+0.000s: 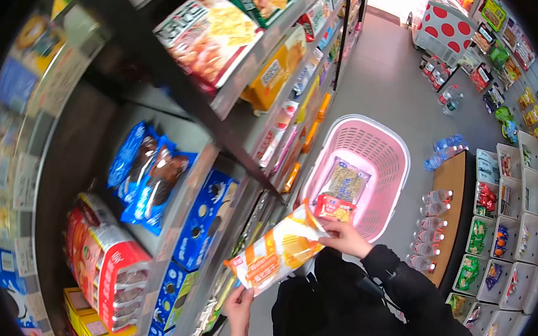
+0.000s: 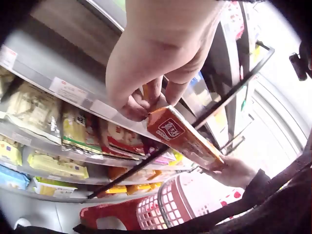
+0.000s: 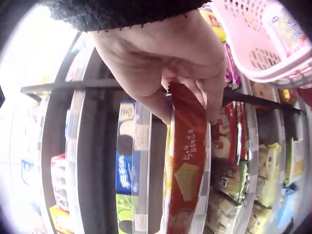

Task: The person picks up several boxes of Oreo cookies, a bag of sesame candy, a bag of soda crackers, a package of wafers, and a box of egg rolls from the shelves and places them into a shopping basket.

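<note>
An orange-and-white snack packet (image 1: 278,251) is held up by its two ends in front of the shelves. My left hand (image 1: 238,310) pinches its lower left end between thumb and fingers. At the other end, my right hand (image 1: 349,240) grips the packet's corner with the thumb on top. In the left wrist view, the orange side of the packet (image 2: 183,139) stretches from the left fingers toward the right hand (image 2: 234,171). The right wrist view shows the packet (image 3: 187,156) hanging edge-on from the right hand (image 3: 168,63).
A pink basket (image 1: 396,159) stands beyond the packet, with a clear bag of grains (image 1: 347,182) and a red packet (image 1: 334,208) inside. Snack shelves (image 1: 238,86) run along the left. At the right, bottles (image 1: 432,222) stand beside a wooden ledge (image 1: 453,217) and bins of sweets (image 1: 476,234).
</note>
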### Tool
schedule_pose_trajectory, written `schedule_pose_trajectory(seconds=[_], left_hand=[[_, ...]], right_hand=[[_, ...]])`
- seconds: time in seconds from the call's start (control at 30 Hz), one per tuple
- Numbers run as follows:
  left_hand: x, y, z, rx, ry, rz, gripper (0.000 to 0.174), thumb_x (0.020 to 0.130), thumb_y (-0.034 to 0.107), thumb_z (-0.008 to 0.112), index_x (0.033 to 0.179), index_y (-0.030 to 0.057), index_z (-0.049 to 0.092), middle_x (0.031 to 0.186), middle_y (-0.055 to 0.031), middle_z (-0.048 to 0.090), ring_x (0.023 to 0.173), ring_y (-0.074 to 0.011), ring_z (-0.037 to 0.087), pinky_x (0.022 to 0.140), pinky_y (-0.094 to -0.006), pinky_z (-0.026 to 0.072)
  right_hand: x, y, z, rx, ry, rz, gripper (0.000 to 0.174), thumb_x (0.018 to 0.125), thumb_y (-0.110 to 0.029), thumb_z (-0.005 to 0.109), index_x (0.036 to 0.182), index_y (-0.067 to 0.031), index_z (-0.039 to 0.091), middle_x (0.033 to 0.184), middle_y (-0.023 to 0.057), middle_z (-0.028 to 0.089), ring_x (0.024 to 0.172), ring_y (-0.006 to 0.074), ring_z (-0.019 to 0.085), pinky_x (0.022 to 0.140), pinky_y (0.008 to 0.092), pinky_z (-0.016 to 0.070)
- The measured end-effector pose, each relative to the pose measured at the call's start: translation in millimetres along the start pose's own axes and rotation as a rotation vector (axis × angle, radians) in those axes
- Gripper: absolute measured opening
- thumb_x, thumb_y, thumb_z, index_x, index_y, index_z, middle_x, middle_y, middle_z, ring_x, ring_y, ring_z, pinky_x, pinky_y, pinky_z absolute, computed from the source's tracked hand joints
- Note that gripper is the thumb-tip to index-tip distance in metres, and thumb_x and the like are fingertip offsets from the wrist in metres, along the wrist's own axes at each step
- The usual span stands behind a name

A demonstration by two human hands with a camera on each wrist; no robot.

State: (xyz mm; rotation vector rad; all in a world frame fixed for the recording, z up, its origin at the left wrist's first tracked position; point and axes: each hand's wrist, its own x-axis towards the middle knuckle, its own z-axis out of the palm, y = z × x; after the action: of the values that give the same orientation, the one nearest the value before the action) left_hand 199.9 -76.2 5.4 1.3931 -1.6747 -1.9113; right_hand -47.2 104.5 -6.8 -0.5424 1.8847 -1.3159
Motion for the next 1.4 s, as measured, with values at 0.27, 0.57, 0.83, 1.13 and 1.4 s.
schedule_pose_trajectory(seconds=[0.27,0.57,0.83,1.13,1.4], left_hand=[[74,51,176,0.478,-0.285,0.546,0.023,0.069,0.005,0.058,0.089,-0.0027,0.054,0.077,-0.0118,0.054,0.073,-0.0222,0.053,0.065,-0.0280,0.0416],[175,-58,329,0.187,-0.614,-0.047,0.033,0.073,0.010,0.051,0.103,-0.0026,0.047,0.091,-0.0074,0.055,0.079,-0.0128,0.052,0.068,-0.0235,0.0422],[186,-67,362,0.099,-0.410,-0.516,0.026,0.070,0.007,0.046,0.092,-0.0047,0.050,0.079,-0.0072,0.054,0.069,-0.0132,0.053,0.057,-0.0251,0.0421],[190,-120,364,-0.202,-0.392,-0.388,0.030,0.069,0.007,0.048,0.095,-0.0071,0.047,0.084,-0.0087,0.053,0.072,-0.0146,0.051,0.060,-0.0247,0.0404],[167,-54,354,-0.122,-0.404,-0.324,0.031,0.067,0.008,0.050,0.093,-0.0075,0.045,0.085,-0.0112,0.051,0.075,-0.0153,0.052,0.062,-0.0250,0.0404]], right_hand=[[10,92,-138,-0.051,0.423,-0.045,0.028,0.068,-0.010,0.060,0.092,0.0025,0.052,0.073,0.0103,0.055,0.069,0.0156,0.052,0.062,0.0282,0.0409],[113,140,-234,-0.794,0.259,0.456,0.026,0.067,-0.015,0.057,0.087,0.0004,0.053,0.086,0.0213,0.055,0.083,0.0340,0.053,0.071,0.0389,0.0423],[158,209,-228,-0.891,0.225,0.522,0.033,0.066,-0.015,0.059,0.095,0.0010,0.051,0.092,0.0221,0.053,0.089,0.0348,0.050,0.076,0.0378,0.0411],[166,225,-218,-0.819,0.268,0.714,0.036,0.068,-0.017,0.058,0.100,-0.0015,0.049,0.102,0.0175,0.048,0.098,0.0328,0.047,0.080,0.0375,0.0405],[163,199,-210,-0.726,0.147,0.502,0.034,0.068,-0.009,0.054,0.099,0.0041,0.047,0.096,0.0236,0.052,0.093,0.0340,0.050,0.077,0.0382,0.0413]])
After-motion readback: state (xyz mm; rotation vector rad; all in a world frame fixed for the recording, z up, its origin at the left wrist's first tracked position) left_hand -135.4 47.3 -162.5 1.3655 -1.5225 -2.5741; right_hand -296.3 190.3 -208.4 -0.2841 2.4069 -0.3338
